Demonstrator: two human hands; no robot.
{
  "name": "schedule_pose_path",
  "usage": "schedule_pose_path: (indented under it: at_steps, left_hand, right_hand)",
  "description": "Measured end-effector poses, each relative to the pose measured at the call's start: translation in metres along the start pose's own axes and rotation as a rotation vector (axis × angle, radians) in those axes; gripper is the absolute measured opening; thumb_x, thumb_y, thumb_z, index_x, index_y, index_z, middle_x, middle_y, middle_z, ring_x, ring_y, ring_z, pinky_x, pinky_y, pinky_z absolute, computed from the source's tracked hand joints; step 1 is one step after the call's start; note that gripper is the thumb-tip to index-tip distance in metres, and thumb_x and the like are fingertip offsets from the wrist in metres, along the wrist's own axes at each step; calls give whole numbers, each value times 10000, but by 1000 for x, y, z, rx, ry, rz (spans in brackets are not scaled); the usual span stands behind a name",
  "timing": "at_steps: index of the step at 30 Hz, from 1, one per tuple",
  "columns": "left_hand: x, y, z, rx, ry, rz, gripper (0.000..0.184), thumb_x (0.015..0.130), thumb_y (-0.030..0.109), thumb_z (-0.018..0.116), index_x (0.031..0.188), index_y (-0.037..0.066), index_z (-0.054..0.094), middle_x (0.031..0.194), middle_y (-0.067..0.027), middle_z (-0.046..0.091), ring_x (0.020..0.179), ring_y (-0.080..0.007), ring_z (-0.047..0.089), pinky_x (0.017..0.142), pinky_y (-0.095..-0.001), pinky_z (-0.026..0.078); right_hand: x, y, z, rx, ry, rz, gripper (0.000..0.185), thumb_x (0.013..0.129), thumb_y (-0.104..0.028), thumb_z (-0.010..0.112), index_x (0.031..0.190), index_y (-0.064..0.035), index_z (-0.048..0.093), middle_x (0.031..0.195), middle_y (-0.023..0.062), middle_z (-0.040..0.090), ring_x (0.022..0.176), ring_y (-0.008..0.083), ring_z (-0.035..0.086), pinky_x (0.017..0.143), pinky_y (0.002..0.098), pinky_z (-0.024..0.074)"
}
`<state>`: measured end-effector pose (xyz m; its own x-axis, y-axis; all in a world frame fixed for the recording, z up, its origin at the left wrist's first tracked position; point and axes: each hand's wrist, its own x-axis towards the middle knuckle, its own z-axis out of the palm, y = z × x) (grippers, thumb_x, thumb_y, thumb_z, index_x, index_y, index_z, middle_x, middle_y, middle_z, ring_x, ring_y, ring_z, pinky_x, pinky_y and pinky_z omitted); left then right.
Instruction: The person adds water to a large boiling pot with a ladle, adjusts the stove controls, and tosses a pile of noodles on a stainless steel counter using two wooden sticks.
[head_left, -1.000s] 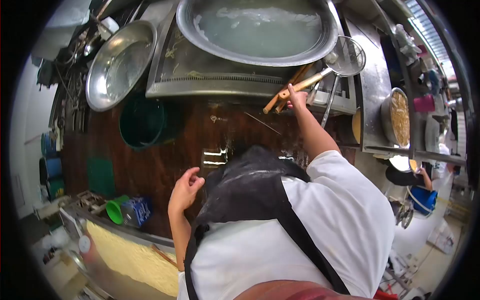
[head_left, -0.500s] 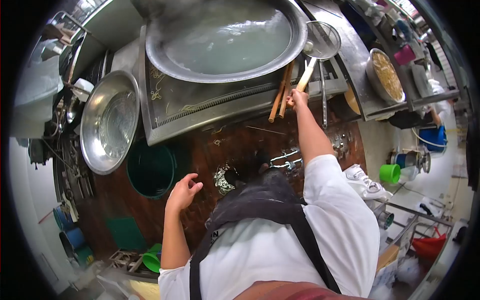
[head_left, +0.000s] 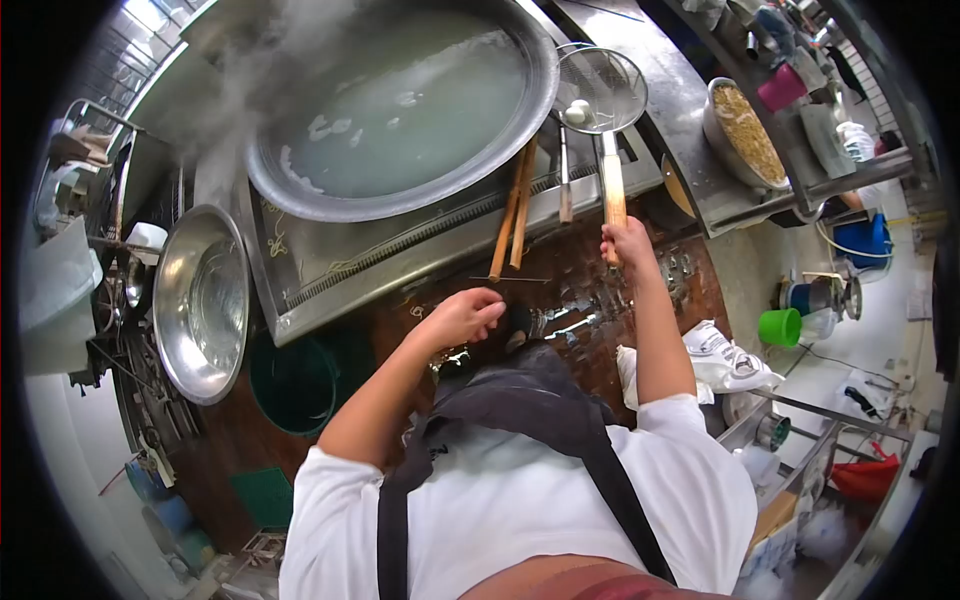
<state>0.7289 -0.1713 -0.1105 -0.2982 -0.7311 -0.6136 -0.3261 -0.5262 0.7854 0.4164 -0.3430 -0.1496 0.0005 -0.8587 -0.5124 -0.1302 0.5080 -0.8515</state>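
Strainer (head_left: 625,78): just beside the steaming pot (head_left: 545,80), its wooden handle (head_left: 613,185) clasped in our right hand (head_left: 628,243).
Left hand (head_left: 460,320): loosely curled, seemingly empty; it has moved nearer the wooden sticks (head_left: 510,220), so both our hands reach forward.
White bag (head_left: 715,355): print too small for us to read.

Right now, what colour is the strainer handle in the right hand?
The handle is light tan; it shows best in the head view.

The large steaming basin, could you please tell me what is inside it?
The basin holds cloudy, greenish-grey liquid with whitish patches on its surface. Anything beneath is hidden by the cloudiness, and steam partly veils the far left side.
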Motion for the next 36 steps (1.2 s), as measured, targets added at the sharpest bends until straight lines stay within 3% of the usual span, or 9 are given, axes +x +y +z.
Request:
schedule_pose_path:
  at_steps: [3,6,9,13,18,22,25,30,36]
  left_hand:
    - [99,27,30,-59,-123,55,436,1007,383,567,1156,-23,629,878,-59,668,695,-141,658,628,-305,569]
    - [228,19,73,-331,-311,-139,719,935,499,642,1369,-48,474,1255,-176,585,1056,-286,632,880,-417,563]
    - [333,34,138,-492,-235,-182,1004,849,390,764,1556,13,160,1473,-192,429,1366,-352,418,1073,-563,402]
    - [390,45,189,-699,-234,-178,933,816,294,784,1525,75,219,1515,-184,382,1434,-363,315,1128,-588,318]
    - [359,91,191,-596,45,-91,433,915,326,674,1165,35,473,982,-138,654,906,-304,652,764,-458,538]
    - [363,59,200,-137,499,217,417,896,272,650,1132,-31,488,852,-209,635,664,-277,658,573,-427,519]
    - [333,65,182,-304,412,25,366,887,228,608,1117,-30,487,801,-202,632,564,-306,628,537,-432,512]
    - [286,88,158,-249,359,-8,292,882,163,571,1082,-26,475,655,-164,596,519,-293,623,477,-434,489]
    - [282,86,178,-110,449,78,242,869,153,581,987,-17,454,739,-243,610,680,-403,653,611,-496,499]
  right_hand:
    - [-5,-14,-39,-89,-57,7,147,892,-79,622,977,-38,510,694,34,552,519,132,576,436,302,511]
    - [1,-13,-78,-203,-134,-1,244,901,-85,620,1099,-28,489,716,36,565,523,123,580,436,295,511]
    - [-13,-29,-100,-238,-86,-12,351,908,-89,623,1214,-15,468,725,39,573,531,118,588,435,294,510]
    - [-8,-32,-117,-183,-117,21,403,911,-79,629,1268,-14,453,752,41,585,537,114,591,448,278,506]
    - [-15,-56,-128,-211,-124,29,366,904,-74,628,1228,-3,473,751,34,582,532,111,582,451,269,488]
    - [-31,-75,-152,-186,-133,43,357,900,-80,624,1216,0,480,740,33,580,531,112,579,454,271,480]
    - [-42,-84,-167,-204,-101,49,388,898,-86,621,1248,-2,474,746,32,574,521,111,567,454,276,476]
    - [-54,-90,-186,-226,-29,22,423,893,-75,618,1283,-12,466,748,22,558,517,103,554,445,264,468]
    - [-57,-106,-189,-208,10,-6,379,890,-56,606,1243,-12,475,735,10,538,510,94,545,433,253,454]
